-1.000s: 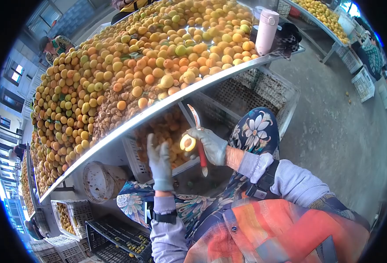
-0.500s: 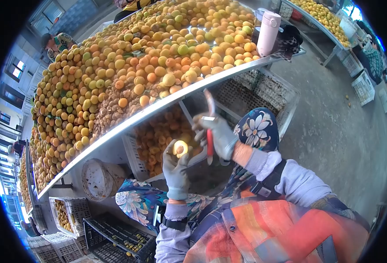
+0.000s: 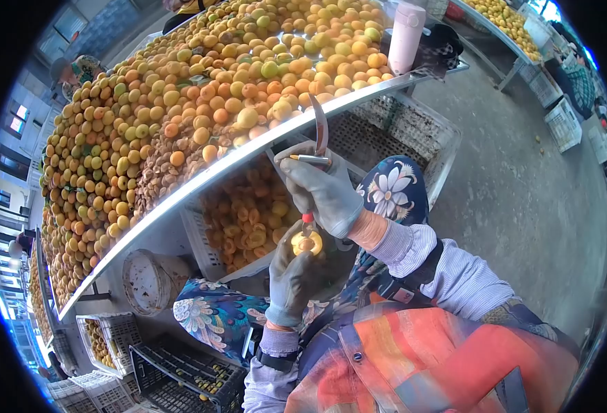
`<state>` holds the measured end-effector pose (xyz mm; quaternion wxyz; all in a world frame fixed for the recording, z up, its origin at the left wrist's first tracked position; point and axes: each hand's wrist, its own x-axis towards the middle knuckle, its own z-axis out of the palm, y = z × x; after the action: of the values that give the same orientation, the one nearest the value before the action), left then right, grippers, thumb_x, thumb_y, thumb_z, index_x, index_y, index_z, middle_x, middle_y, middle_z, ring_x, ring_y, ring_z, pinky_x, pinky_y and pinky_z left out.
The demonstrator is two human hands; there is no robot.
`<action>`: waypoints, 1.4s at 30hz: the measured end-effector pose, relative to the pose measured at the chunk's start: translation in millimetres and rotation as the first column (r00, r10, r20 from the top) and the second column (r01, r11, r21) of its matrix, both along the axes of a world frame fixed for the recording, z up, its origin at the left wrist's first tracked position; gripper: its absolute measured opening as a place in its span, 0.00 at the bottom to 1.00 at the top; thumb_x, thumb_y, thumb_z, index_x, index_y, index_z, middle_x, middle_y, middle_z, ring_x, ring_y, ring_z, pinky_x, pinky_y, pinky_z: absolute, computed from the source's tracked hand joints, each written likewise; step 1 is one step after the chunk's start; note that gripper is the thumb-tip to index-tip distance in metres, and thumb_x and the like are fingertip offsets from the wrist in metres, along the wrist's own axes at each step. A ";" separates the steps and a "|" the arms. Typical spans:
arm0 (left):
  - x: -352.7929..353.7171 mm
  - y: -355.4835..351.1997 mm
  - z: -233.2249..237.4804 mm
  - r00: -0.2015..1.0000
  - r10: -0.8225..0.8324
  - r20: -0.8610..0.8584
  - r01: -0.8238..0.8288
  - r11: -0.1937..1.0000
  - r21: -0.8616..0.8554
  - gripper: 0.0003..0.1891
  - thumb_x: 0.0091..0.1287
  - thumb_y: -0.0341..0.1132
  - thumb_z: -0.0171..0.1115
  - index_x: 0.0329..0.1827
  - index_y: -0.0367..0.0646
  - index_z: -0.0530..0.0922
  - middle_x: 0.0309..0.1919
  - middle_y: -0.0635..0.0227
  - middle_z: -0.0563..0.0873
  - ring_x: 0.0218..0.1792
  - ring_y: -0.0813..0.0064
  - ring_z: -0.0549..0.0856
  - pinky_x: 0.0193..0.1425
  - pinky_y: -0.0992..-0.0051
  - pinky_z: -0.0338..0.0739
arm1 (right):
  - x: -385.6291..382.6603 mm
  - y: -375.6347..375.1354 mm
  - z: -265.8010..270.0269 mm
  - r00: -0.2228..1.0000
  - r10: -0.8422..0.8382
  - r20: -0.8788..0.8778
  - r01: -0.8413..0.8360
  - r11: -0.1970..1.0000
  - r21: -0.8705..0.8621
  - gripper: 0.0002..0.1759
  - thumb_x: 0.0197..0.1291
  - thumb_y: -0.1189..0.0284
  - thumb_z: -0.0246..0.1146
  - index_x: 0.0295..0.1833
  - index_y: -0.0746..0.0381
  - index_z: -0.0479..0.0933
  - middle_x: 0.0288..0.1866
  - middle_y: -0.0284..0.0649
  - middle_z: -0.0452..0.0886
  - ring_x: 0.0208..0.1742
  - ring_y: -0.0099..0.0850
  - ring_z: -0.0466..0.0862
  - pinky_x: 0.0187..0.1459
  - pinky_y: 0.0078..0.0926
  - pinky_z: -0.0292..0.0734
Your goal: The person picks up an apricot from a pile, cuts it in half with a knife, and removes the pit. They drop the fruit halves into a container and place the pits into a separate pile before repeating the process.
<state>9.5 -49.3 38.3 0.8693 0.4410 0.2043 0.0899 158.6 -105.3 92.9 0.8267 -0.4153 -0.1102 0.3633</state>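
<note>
In my left hand (image 3: 289, 282), gloved in grey, is a halved apricot (image 3: 300, 242), its cut face up with the brown pit showing. My right hand (image 3: 327, 196), also gloved, is wrapped round a pitting knife. Its curved blade (image 3: 321, 131) sticks out above the fist, and a red part (image 3: 307, 217) with a thin metal tip comes out below, right at the apricot. A short silver piece with a yellowish end (image 3: 310, 159) lies across the right fingers. Beneath both hands is a crate of apricot halves (image 3: 248, 213).
A metal-edged table (image 3: 200, 168) heaped with whole apricots (image 3: 138, 117) and loose pits (image 3: 166, 162) slants across the front. A pink bottle (image 3: 406, 38) stands on its right corner. A dirty bucket (image 3: 145, 282), a black crate (image 3: 186, 378) and a white crate (image 3: 111, 337) are at lower left.
My right hand has moved left and its tool's metal tip has come down to the apricot. My left hand has shifted right and slightly down, turning the apricot's cut face upward.
</note>
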 end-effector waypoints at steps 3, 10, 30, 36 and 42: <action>0.5 -2.1 -4.9 0.998 -0.025 -0.052 0.037 0.970 0.239 0.26 0.66 0.26 0.55 0.68 0.35 0.65 0.55 0.64 0.77 0.49 0.76 0.80 0.54 0.78 0.76 | -1.0 -0.7 -3.2 1.000 0.013 0.015 -0.013 1.000 0.000 0.07 0.64 0.73 0.61 0.46 0.60 0.76 0.22 0.29 0.72 0.16 0.14 0.66 0.17 0.14 0.60; -3.4 -4.8 -16.5 0.997 0.023 -0.080 -0.022 1.000 0.020 0.25 0.67 0.28 0.56 0.68 0.32 0.65 0.52 0.63 0.79 0.47 0.76 0.81 0.51 0.77 0.77 | 6.8 3.3 -19.8 0.961 0.262 0.090 -0.267 0.963 0.048 0.07 0.65 0.75 0.58 0.48 0.61 0.75 0.21 0.26 0.69 0.15 0.13 0.63 0.15 0.12 0.57; -2.4 -5.5 -44.3 0.984 -0.102 -0.149 0.151 0.915 0.374 0.22 0.66 0.29 0.57 0.63 0.33 0.70 0.44 0.66 0.82 0.39 0.79 0.82 0.41 0.80 0.79 | -18.2 11.3 -32.6 0.946 0.130 0.297 -0.145 0.989 0.028 0.15 0.65 0.75 0.57 0.57 0.61 0.73 0.25 0.28 0.74 0.18 0.11 0.67 0.16 0.12 0.58; 2.1 -16.0 -7.4 0.954 0.010 -0.299 0.039 0.987 0.157 0.19 0.61 0.34 0.63 0.54 0.34 0.78 0.42 0.64 0.83 0.37 0.75 0.83 0.40 0.75 0.80 | 29.6 4.0 -80.5 0.845 0.153 -0.513 -0.222 0.972 -0.076 0.05 0.70 0.71 0.51 0.44 0.58 0.72 0.17 0.21 0.59 0.13 0.13 0.56 0.14 0.13 0.50; 2.6 -16.5 -10.4 0.971 0.026 -0.238 0.025 0.978 0.208 0.20 0.63 0.33 0.63 0.57 0.32 0.77 0.39 0.67 0.83 0.39 0.80 0.81 0.41 0.77 0.78 | 37.3 0.0 -94.7 0.698 0.205 -0.686 -0.203 0.975 0.085 0.04 0.69 0.71 0.53 0.45 0.58 0.71 0.17 0.21 0.58 0.12 0.13 0.56 0.13 0.13 0.50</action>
<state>12.1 -65.8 27.9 0.7872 0.5374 0.2970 0.0573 195.9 -105.3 -1.8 0.7631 -0.2342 0.1596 0.5809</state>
